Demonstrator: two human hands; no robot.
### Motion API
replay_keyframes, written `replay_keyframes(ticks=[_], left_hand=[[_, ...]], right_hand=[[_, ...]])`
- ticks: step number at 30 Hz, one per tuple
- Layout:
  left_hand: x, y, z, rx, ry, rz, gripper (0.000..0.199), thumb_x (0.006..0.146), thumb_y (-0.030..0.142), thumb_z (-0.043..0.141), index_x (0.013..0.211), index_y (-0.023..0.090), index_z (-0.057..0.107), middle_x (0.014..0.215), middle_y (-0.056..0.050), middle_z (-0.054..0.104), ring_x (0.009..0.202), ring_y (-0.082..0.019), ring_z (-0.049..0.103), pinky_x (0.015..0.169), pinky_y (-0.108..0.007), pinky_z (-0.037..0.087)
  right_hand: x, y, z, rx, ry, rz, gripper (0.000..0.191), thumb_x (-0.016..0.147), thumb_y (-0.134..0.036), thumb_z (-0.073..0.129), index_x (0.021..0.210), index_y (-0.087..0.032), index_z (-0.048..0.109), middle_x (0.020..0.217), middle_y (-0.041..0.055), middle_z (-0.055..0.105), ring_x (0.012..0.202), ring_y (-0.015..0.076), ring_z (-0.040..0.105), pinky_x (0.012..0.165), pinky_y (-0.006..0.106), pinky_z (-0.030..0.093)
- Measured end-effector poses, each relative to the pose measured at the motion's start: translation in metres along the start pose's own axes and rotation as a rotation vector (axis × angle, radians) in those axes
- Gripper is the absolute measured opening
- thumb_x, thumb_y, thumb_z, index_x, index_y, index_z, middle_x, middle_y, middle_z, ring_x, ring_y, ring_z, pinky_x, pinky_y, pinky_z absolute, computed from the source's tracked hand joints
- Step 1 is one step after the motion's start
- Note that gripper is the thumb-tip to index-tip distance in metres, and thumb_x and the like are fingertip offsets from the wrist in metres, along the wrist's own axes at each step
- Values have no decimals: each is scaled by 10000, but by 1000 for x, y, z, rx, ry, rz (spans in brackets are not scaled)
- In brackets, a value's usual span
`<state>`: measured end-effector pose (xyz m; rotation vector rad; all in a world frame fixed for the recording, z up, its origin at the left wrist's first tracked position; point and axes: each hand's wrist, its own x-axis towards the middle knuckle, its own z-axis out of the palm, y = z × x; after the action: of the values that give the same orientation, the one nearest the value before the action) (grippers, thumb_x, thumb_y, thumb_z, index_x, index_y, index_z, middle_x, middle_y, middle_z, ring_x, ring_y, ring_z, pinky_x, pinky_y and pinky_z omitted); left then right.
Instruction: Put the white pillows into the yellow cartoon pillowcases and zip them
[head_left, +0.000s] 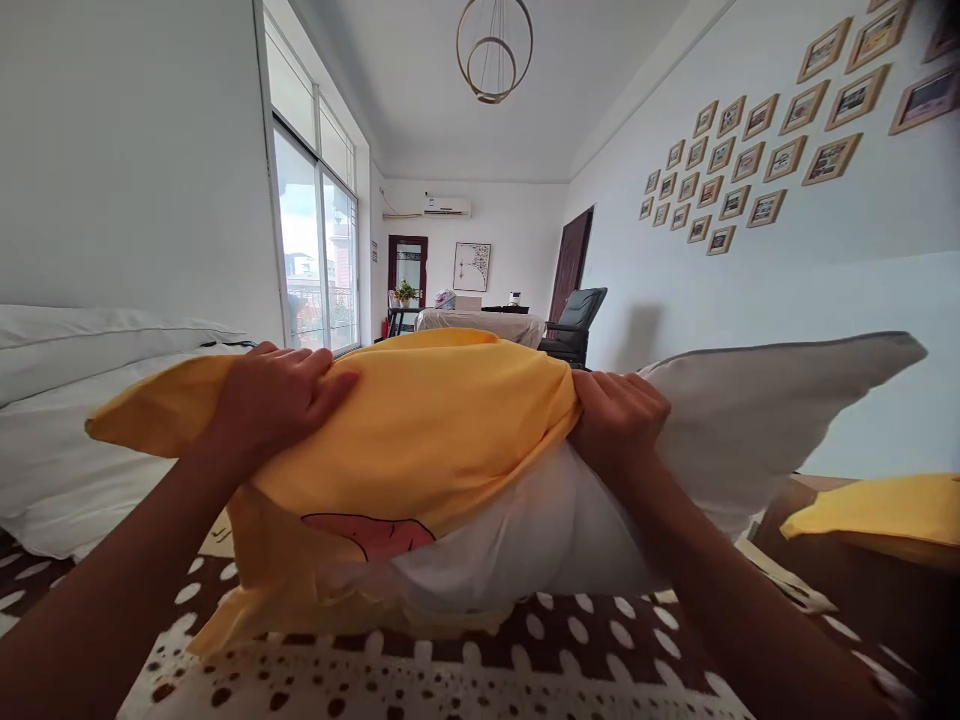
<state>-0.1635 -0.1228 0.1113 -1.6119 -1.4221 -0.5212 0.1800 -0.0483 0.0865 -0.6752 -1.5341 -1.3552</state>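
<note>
A white pillow (720,440) lies partly inside a yellow pillowcase (427,410), held up across the middle of the view. The case covers the pillow's left part, while its right end sticks out bare. My left hand (281,395) is closed on the case's upper edge near the left corner. On the right, my right hand (619,410) grips the bunched rim of the case, with the bare pillow behind and below it. A pink print with black outlines shows low on the case. My fingertips are hidden in or behind the cloth.
Other white pillows (67,430) are stacked at the left. Below spreads a brown and white dotted cover (562,640). More yellow cloth (892,515) lies at the far right. Farther off stand a covered table (480,322) and a black chair (577,320).
</note>
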Motion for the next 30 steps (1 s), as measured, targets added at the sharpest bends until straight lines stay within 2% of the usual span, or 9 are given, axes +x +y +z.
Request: replay_keyframes(ticks=[3, 5, 10, 13, 15, 17, 20, 24, 30], left_hand=[[-14, 6, 28, 12, 98, 18, 488, 913, 487, 296, 565, 202, 484, 527, -43, 586, 510, -185, 527, 572, -310, 298], [-30, 8, 53, -17, 117, 76, 496, 900, 501, 344, 529, 202, 479, 480, -43, 576, 479, -188, 530, 547, -306, 285], [-60, 9, 91, -89, 177, 113, 496, 887, 505, 415, 506, 195, 484, 457, -35, 574, 451, -177, 533, 524, -297, 292], [-60, 9, 87, -103, 217, 101, 503, 881, 514, 417, 491, 201, 469, 434, -25, 546, 441, -170, 520, 506, -294, 286], [-58, 9, 79, -107, 235, 121, 502, 878, 512, 421, 483, 205, 459, 419, -17, 529, 431, -164, 510, 496, -292, 288], [-57, 8, 71, -104, 257, 140, 491, 872, 500, 442, 478, 209, 444, 411, -10, 516, 427, -160, 506, 490, -287, 298], [-62, 7, 61, -113, 290, 157, 471, 865, 479, 470, 479, 214, 421, 409, 0, 499, 425, -152, 497, 485, -278, 316], [-71, 5, 52, -142, 332, 175, 484, 872, 500, 450, 481, 221, 390, 386, 13, 462, 398, -143, 462, 459, -272, 308], [-61, -1, 48, -137, 330, 116, 511, 860, 558, 430, 479, 229, 335, 374, 14, 424, 386, -146, 429, 448, -278, 289]], right_hand=[[-20, -9, -3, 85, -148, -61, 228, 833, -105, 468, 659, -172, 598, 485, 4, 500, 502, 136, 408, 545, 290, 255], [-40, -10, -3, 261, -406, -122, 184, 854, -170, 481, 770, -175, 644, 564, 20, 579, 547, 148, 480, 566, 288, 303], [-50, 21, -10, 907, -969, 72, 473, 827, -450, 572, 1243, -227, 548, 1147, 86, 634, 983, 226, 589, 786, 334, 456], [-18, 31, -10, 1206, -881, 299, 421, 876, -427, 488, 1249, -240, 543, 1193, 82, 613, 1053, 221, 576, 843, 348, 467], [4, 22, 0, 1145, -771, 387, 355, 881, -346, 459, 1189, -218, 582, 1156, 90, 635, 1043, 222, 585, 843, 354, 465], [17, 3, 19, 973, -790, 309, 351, 837, -238, 486, 1168, -205, 597, 1173, 100, 635, 1085, 236, 569, 897, 384, 431], [16, -27, 52, 900, -1033, 85, 395, 753, -142, 533, 1138, -182, 614, 1222, 120, 612, 1158, 267, 522, 976, 432, 353], [-6, -43, 79, 1150, -1315, 63, 192, 806, -207, 486, 875, -167, 661, 929, 56, 693, 904, 197, 613, 815, 317, 448], [-5, -20, 70, 1421, -1108, 400, 363, 864, -490, 400, 782, -164, 537, 713, -10, 552, 633, 113, 512, 569, 231, 408]])
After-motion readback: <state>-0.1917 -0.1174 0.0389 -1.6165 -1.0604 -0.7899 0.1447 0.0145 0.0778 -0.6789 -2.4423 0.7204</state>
